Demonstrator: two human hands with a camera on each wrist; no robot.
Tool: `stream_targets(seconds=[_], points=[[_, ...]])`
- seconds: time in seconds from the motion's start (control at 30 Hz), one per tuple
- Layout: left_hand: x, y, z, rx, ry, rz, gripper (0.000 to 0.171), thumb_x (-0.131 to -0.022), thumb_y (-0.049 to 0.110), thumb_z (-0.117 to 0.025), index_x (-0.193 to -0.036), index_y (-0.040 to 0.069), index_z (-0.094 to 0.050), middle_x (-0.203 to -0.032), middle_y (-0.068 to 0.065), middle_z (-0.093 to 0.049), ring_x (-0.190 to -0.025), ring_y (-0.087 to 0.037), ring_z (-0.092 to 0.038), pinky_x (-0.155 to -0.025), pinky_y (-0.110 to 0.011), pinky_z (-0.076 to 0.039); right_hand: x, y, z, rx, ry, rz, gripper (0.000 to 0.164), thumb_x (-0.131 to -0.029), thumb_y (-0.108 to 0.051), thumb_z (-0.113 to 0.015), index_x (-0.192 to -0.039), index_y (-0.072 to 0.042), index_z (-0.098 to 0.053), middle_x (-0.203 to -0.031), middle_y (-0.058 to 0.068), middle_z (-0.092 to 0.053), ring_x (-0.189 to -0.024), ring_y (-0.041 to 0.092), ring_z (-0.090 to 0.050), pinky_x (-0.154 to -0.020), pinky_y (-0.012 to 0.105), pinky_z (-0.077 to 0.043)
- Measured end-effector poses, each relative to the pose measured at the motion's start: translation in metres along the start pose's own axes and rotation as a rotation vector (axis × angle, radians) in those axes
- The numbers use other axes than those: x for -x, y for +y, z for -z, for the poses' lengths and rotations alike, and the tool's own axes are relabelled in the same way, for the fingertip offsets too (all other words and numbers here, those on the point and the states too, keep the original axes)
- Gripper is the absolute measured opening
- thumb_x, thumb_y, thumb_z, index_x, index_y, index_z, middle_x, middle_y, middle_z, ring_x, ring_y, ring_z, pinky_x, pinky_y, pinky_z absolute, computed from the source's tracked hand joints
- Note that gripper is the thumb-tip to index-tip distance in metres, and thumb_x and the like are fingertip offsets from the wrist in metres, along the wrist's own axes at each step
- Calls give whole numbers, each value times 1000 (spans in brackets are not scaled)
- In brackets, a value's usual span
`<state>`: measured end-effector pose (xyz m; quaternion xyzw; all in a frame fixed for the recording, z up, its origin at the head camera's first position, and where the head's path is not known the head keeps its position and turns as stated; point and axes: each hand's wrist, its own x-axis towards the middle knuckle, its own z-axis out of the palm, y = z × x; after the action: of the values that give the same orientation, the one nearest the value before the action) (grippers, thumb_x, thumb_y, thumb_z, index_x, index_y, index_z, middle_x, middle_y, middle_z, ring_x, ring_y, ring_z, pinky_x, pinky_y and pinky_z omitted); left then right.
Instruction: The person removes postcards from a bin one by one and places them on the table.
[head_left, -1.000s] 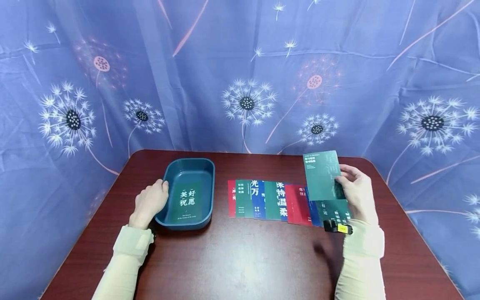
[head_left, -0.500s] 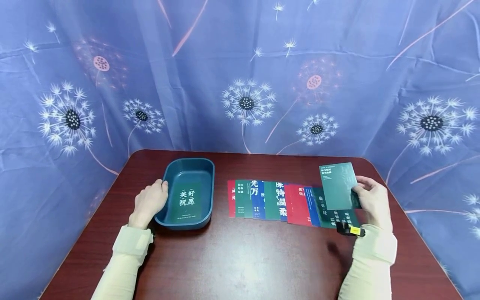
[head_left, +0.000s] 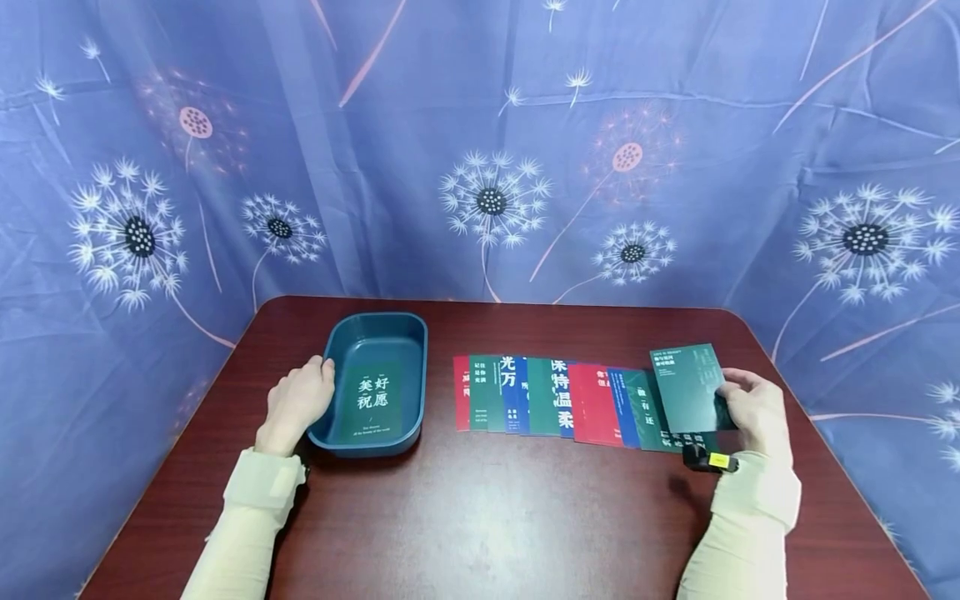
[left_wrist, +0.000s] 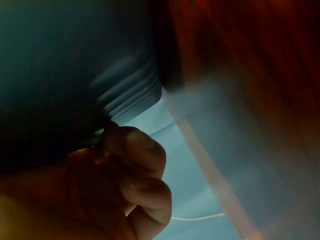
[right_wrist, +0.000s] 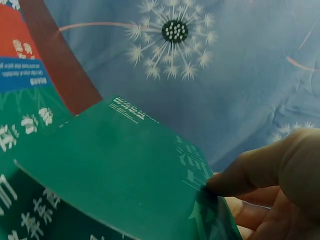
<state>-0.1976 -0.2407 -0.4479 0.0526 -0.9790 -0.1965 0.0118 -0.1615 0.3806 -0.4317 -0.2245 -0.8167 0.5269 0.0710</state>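
Note:
My left hand (head_left: 300, 402) grips the left rim of a dark teal rectangular tray (head_left: 378, 337); in the left wrist view its fingers (left_wrist: 145, 155) curl at the tray's edge. Flat in the tray lies a green card (head_left: 367, 417) with white characters. Thumb and fingers of my right hand (head_left: 759, 412) pinch the right edge of another green card (head_left: 686, 385), which is tilted above the right end of an overlapping row of cards. A dark green card (head_left: 651, 417) at that end is partly hidden under the held one.
The row runs leftward through blue, a red card (head_left: 596, 400), more green and blue, and a red card (head_left: 462, 408) at its left end. All rest on a dark red-brown table (head_left: 480, 517). A blue dandelion-print curtain (head_left: 375, 208) hangs behind and at both sides.
My right hand has moved right and down with the green card, lowering it over the row's right end. The left hand keeps its grip on the tray. The head view has shifted slightly.

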Motion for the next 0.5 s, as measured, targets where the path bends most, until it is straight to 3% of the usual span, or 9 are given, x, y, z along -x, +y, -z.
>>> stream_targets(seconds=[0.2, 0.5], points=[[0, 1, 1, 1, -3, 0, 49, -106, 35, -27, -125, -4, -50, -110, -34, -58, -94, -51, -57, -77, -62, -43, -2, 10, 3, 31, -74, -31, 46, -93, -6, -48, -137, 9, -45, -79, -5, -60, -61, 12, -60, -56, 32, -53], [-1, 1, 0, -4, -18, 14, 50, -106, 36, -25, -127, -3, -49, -113, -33, -57, -97, -51, -56, -77, -62, -43, -2, 21, 10, 40, -74, -69, 47, -92, -6, -45, -136, 11, -44, -74, -2, -58, -58, 15, -59, -54, 39, -54]])
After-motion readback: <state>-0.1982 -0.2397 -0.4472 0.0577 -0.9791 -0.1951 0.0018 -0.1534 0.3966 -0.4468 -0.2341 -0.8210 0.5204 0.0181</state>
